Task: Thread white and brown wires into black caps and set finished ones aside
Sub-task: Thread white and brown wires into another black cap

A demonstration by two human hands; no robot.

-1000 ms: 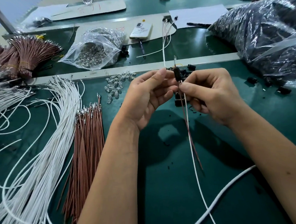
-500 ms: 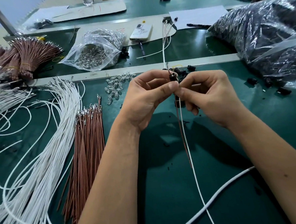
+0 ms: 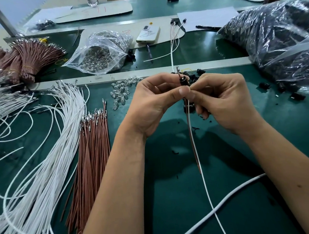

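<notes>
My left hand and my right hand meet above the green mat. Between their fingertips stands a small black cap. My left thumb and forefinger pinch it from the left. My right hand pinches a white wire and a brown wire just below the cap; both hang down toward me. Metal wire tips stick out above the cap. Loose black caps lie behind my hands. Finished wired caps lie farther back.
A bundle of white wires and a row of brown wires lie on the left. Clear bulbs are scattered behind them. Bags of parts and black caps, a phone, a thick white cable.
My fingertips have closed together around the cap, which now sits lower between them. The hanging wires have shifted slightly left.
</notes>
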